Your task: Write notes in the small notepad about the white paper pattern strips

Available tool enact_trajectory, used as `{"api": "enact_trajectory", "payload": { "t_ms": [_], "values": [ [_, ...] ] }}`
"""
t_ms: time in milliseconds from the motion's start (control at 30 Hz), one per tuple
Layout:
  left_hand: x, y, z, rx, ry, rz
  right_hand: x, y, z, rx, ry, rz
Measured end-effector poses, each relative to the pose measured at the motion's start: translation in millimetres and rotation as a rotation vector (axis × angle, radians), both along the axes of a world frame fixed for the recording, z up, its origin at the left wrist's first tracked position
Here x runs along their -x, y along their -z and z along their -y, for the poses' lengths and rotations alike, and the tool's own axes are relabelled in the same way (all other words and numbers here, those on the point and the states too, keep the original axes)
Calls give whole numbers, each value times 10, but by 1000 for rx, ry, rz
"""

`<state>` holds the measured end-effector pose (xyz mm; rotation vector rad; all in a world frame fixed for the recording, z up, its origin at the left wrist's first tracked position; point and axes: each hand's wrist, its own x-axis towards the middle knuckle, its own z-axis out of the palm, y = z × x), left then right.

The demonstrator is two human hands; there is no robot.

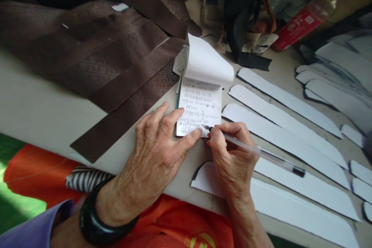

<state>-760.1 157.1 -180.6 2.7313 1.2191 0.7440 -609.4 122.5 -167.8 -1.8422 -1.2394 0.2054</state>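
A small notepad [200,100] lies on the table, its pages filled with handwriting and its top sheets [209,64] folded back and curling up. My left hand [159,151] rests spread beside it, the thumb on the pad's lower edge and a fingertip at its left side. A clear-barrelled pen [261,149] with a dark end is gripped in my right hand [232,155]. The pen's tip is at the lower right part of the written page. On my left wrist sits a dark bangle [95,221].
Brown patterned material and strips [128,62] cover the table's left and back. White dark-edged strips [290,131] lie in rows to the right. A bottle with a red label [302,23] leans at the back right, near black scraps [241,19].
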Motion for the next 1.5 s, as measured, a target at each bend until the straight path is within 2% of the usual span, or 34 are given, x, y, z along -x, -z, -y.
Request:
{"api": "enact_trajectory", "payload": {
  "t_ms": [767, 1133, 1500],
  "values": [
    [-8, 26, -8, 11, 12, 13, -5, 3, -1, 3, -2, 19],
    [2, 43, 13, 59, -10, -5, 6, -21, 9, -8, -37, 139],
    [-1, 53, 9, 73, -25, 24, 10, -13, 13, 9, -10, 87]
  ]
}}
